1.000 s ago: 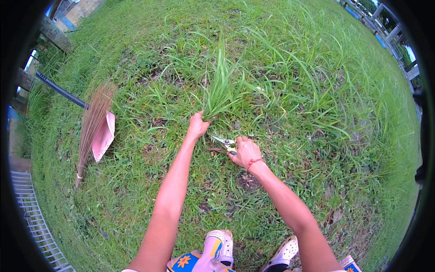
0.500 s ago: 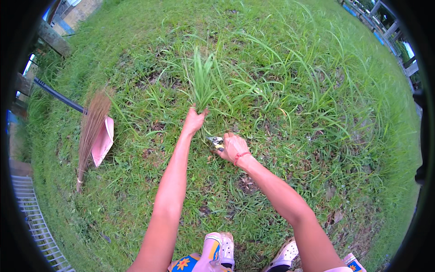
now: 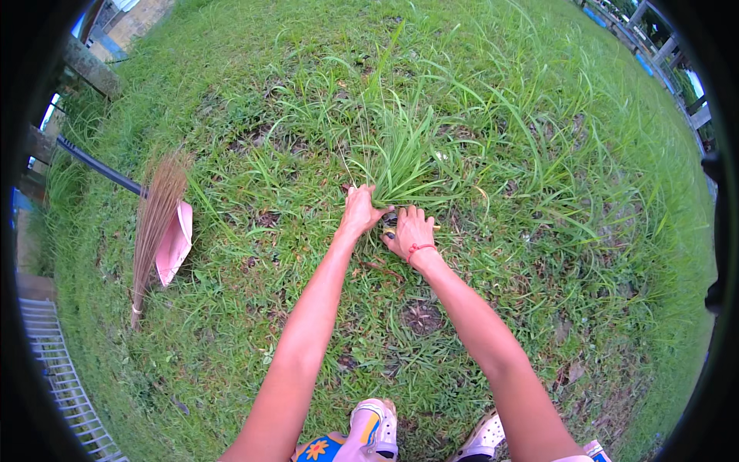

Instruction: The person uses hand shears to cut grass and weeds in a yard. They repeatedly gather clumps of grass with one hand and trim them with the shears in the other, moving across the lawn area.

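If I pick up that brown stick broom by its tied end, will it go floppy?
Maybe just at the far end: the broom looks straight and bunched where tied, but fans out thinly there. It's probably light, being only a slim bundle. It might nudge the pink dustpan, since the two overlap in view.

You are wearing a red bracelet point(image 3: 415, 248) around your right wrist point(image 3: 426, 260), pale clogs point(image 3: 486, 436) with round holes, and pink clothing point(image 3: 359, 437) bearing blue and yellow patches and an orange flower point(image 3: 316, 449); your forearms point(image 3: 315, 316) are showing bare.
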